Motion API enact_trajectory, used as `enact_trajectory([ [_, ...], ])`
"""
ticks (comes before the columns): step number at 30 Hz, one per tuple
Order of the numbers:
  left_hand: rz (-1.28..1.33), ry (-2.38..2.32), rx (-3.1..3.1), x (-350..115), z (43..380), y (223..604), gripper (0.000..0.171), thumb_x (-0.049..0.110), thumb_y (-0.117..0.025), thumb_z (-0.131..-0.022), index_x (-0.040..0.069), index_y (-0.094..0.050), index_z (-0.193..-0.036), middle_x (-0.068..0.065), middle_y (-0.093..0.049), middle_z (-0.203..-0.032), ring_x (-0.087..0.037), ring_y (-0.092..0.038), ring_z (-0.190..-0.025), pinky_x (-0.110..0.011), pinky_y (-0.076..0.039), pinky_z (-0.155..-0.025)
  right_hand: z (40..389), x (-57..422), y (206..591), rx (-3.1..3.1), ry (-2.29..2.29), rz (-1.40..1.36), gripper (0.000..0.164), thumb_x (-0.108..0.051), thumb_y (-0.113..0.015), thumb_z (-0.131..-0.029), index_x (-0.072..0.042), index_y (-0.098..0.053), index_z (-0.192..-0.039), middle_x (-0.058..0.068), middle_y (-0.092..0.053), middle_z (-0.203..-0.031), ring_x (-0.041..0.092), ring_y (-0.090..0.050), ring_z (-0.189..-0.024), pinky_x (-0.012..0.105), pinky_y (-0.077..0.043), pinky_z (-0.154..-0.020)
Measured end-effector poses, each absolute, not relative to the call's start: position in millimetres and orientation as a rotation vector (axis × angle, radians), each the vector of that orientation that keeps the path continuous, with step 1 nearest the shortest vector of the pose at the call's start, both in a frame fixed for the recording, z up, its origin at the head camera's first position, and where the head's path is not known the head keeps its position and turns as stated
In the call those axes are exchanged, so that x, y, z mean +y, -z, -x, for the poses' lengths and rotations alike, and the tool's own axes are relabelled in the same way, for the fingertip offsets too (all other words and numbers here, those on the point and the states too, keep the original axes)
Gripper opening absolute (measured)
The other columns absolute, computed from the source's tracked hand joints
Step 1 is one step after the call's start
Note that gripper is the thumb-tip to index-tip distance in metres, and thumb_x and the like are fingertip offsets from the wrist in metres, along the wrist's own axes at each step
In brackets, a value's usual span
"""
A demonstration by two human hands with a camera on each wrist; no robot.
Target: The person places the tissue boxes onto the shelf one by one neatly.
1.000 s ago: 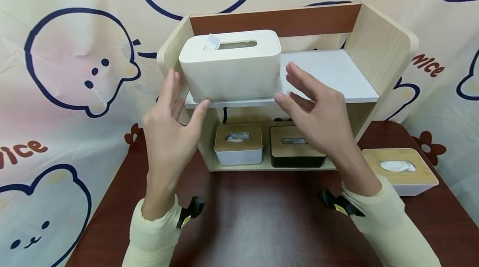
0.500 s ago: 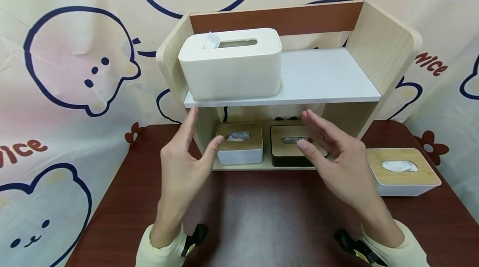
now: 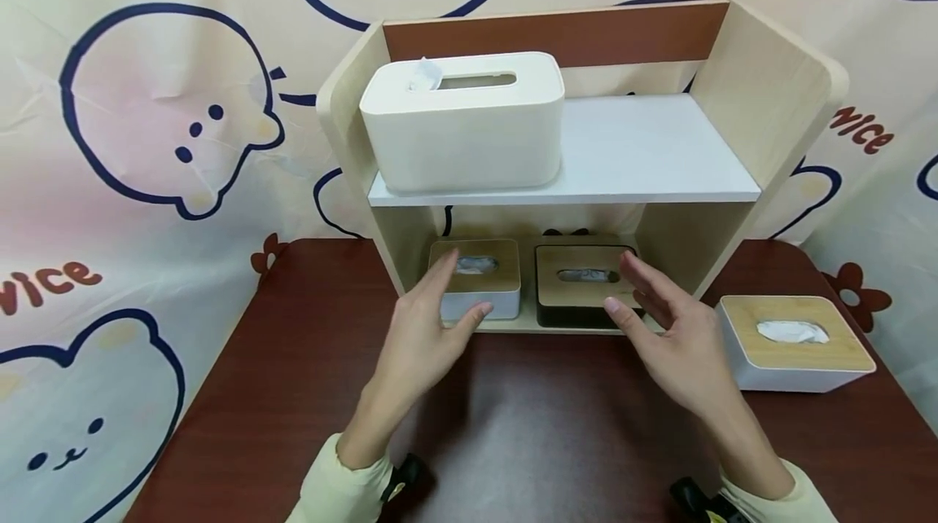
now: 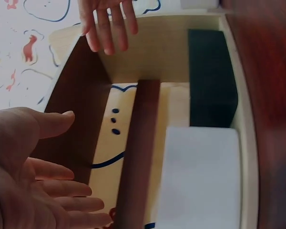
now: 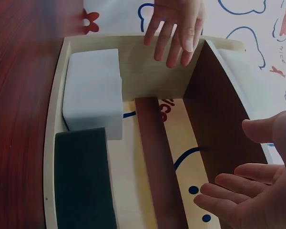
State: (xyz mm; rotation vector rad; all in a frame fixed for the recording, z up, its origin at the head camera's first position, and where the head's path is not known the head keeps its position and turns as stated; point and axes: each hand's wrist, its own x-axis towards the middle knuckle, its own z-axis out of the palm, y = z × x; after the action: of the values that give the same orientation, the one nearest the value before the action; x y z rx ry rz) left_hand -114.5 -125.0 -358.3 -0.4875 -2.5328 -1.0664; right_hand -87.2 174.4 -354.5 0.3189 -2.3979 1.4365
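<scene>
My left hand [image 3: 425, 336] hangs in front of the small white tissue box with a wooden lid [image 3: 500, 301], thumb apart from straight fingers. Farther right, my right hand [image 3: 677, 336] is held with its fingers extended near the black tissue box with a wooden lid [image 3: 575, 291]. Neither hand holds anything. Both boxes stand side by side on the lower level of a wooden shelf unit [image 3: 773, 91]. On its white upper board sits a large cream tissue box [image 3: 465, 140] at the left, a bit of tissue at its slot.
Right of the shelf, another white tissue box with a wooden lid [image 3: 795, 344] stands on the dark reddish table [image 3: 557, 425]. A patterned curtain [image 3: 220, 262] hangs behind. The shelf's side panels and the upper board's front edge are close to the hands.
Both hands have come down and away from the sides of the cream tissue box to the lower level; the left also moved right. The cream box stays on the upper board.
</scene>
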Motion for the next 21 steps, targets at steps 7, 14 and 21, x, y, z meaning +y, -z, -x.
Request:
enact_trajectory([
  [7, 0.528, 1.078, -2.571, -117.7, 116.1, 364.4, 0.079, 0.028, -0.084, -0.096, 0.0, -0.048, -0.16, -0.021, -0.052, -0.163, -0.034, -0.052, -0.151, -0.051, -0.047, -0.12, 89.4, 181.5, 358.7, -2.428, -1.402, -0.284, 0.059, -0.016, -0.077, -0.101, -0.016, -0.057, -0.157, 0.013, -0.064, -0.153, -0.023, -0.056, -0.121, 0.002, -0.047, -0.098],
  [14, 0.531, 1.103, -2.586, -116.6, 115.0, 366.6, 0.078, 0.029, -0.084, -0.096, 0.001, -0.048, -0.16, -0.023, -0.051, -0.163, -0.035, -0.05, -0.153, -0.053, -0.047, -0.121, 91.9, 183.3, 361.4, -2.476, -1.359, -0.244, 0.059, -0.02, -0.078, -0.101, -0.017, -0.057, -0.157, 0.016, -0.065, -0.151, -0.005, -0.064, -0.125, 0.001, -0.046, -0.096],
  [21, 0.58, 1.131, -2.591, -104.3, 112.8, 371.4, 0.076, 0.028, -0.082, -0.097, 0.0, -0.048, -0.16, -0.022, -0.05, -0.164, -0.031, -0.048, -0.154, -0.05, -0.045, -0.123, 88.4, 188.7, 363.6, -2.513, -1.328, -0.192, 0.061, -0.024, -0.078, -0.102, -0.018, -0.056, -0.158, 0.015, -0.064, -0.152, 0.024, -0.066, -0.132, -0.001, -0.045, -0.093],
])
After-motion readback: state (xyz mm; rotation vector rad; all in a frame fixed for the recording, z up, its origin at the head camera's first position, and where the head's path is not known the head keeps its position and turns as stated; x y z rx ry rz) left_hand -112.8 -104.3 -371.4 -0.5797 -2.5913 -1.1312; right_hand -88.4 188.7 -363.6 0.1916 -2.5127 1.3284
